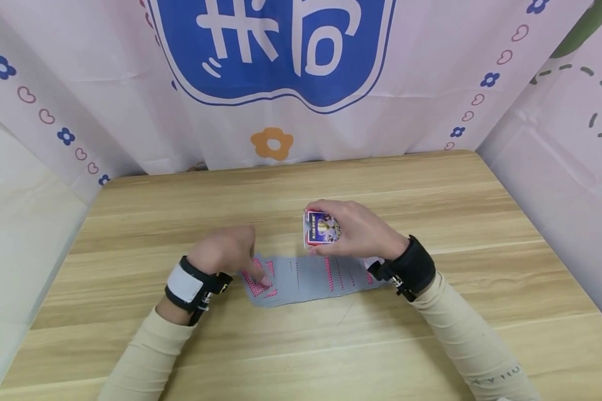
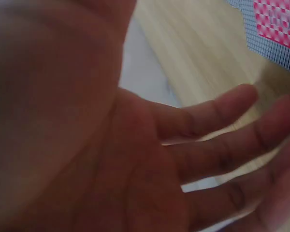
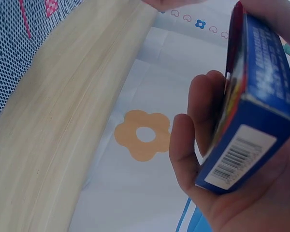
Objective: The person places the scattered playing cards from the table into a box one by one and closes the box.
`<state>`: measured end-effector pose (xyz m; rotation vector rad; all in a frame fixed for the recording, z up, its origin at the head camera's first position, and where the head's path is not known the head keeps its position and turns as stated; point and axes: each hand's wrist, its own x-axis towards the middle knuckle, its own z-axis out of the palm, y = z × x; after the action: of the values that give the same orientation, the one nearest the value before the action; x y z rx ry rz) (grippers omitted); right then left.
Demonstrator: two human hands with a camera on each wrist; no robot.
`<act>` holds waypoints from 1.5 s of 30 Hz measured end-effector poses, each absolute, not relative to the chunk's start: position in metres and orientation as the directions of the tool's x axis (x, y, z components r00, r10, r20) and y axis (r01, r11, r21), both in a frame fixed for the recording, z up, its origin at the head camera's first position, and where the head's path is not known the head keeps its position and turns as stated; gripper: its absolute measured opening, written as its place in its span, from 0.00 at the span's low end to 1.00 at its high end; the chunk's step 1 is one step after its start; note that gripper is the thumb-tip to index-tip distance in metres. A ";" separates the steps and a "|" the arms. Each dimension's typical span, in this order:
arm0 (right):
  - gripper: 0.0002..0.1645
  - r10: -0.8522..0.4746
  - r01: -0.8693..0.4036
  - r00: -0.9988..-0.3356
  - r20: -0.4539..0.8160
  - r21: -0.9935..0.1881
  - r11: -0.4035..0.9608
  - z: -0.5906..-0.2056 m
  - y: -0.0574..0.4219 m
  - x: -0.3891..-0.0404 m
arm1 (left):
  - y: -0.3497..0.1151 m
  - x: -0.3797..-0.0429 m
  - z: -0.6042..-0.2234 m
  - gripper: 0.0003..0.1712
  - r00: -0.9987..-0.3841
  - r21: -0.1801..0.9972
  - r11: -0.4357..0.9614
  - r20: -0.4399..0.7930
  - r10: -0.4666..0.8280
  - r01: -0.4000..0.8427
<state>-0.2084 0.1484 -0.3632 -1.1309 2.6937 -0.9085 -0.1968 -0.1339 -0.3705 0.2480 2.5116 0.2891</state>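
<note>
A row of overlapping playing cards, grey mesh-patterned with pink checkered patches, lies spread across the table. My left hand is over its left end, a fingertip down on the leftmost cards. In the left wrist view the left hand's fingers stretch out with no object in the palm, and a pink-checkered card corner shows at the upper right. Above the row, my right hand grips a small blue card box with a trophy picture. The right wrist view shows the box's barcode end between the thumb and fingers.
The wooden table runs back to a white curtain with a blue emblem and flower prints. Black straps circle both wrists, with small devices hanging near the cards.
</note>
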 end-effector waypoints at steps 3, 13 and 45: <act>0.46 -0.675 -0.629 -0.722 0.151 -0.549 0.550 -0.363 0.148 -0.209 | -0.131 -0.194 -0.371 0.32 -0.820 0.216 0.968 -0.526 0.224 0.126; 0.46 -0.675 -0.630 -0.722 0.153 -0.551 0.548 -0.361 0.148 -0.209 | -0.135 -0.196 -0.376 0.28 -0.817 0.226 0.960 -0.513 0.262 0.166; 0.44 -0.691 -0.655 -0.698 0.188 -0.558 0.509 -0.363 0.145 -0.205 | -0.142 -0.205 -0.352 0.18 -0.848 0.902 0.430 -0.251 0.467 -0.030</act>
<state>-0.2053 0.1454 -0.3630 -1.1959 2.6775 -0.9513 -0.2047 -0.1419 -0.3523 0.3691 2.2186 1.4128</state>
